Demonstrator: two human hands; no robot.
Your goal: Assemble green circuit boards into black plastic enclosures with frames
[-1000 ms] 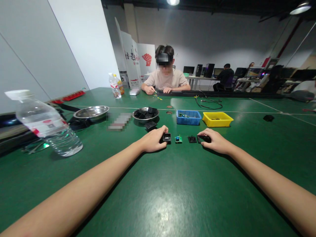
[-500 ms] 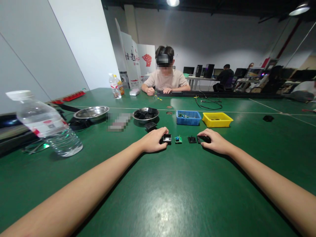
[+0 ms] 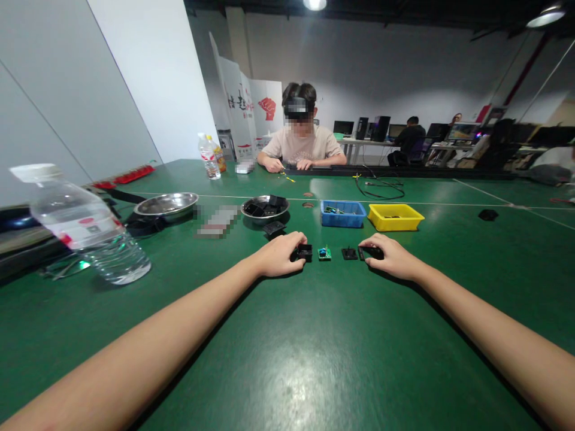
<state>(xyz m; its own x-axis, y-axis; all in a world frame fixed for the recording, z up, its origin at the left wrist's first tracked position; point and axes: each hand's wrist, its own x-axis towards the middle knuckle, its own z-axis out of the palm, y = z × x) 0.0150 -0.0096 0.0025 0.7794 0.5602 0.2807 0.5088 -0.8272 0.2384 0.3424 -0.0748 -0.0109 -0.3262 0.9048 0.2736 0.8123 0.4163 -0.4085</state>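
Observation:
On the green table, my left hand has its thumb and fingers closed around the sides of a small black plastic housing, hollow side showing. Just right of it lies a small green circuit board with a blue component. Beside the board sits a flat black plastic piece with prongs sticking up. My right hand curls its thumb and index finger around a thin black plastic part; the palm hides some of the space behind it.
Behind the hands stand a metal bowl of black housings, a blue bin with boards and a yellow bin. A loose black piece lies by the bowl. A water bottle leans at left. A person sits opposite.
The housing in my left hand showed a bright silvery inside and now looks dark. Both hands have stayed in place. The other person's hand opposite has shifted slightly.

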